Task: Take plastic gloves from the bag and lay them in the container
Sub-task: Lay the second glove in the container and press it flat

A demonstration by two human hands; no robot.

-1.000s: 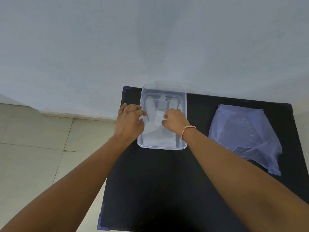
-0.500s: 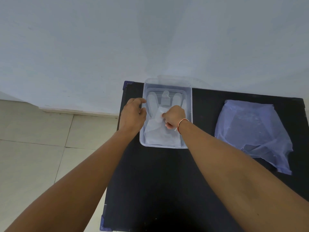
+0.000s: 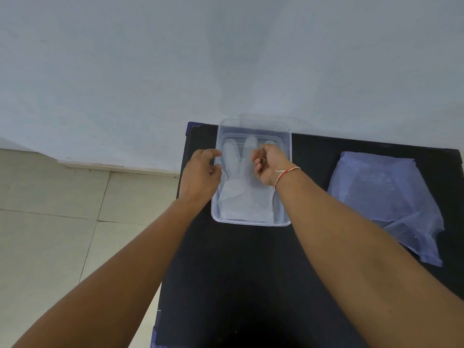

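A clear plastic container [image 3: 251,223] stands at the far edge of the black table [image 3: 238,285]. A translucent plastic glove [image 3: 242,197] lies flat inside it, fingers pointing to the far end. My left hand [image 3: 200,175] rests against the container's left rim, index finger and thumb apart and touching the rim. My right hand [image 3: 270,164] hovers over the far right part of the container, its fingers curled and pinching the glove near its fingertips. The bluish plastic bag [image 3: 384,197] lies flat to the right.
A pale wall rises directly behind the table. Beige tiled floor [image 3: 62,234] shows to the left, past the table's left edge. Bare black tabletop lies between me and the container.
My right hand has moved from the glove's palm toward the far end, to its fingers. The glove now lies flatter. My left hand has stayed at the left rim.
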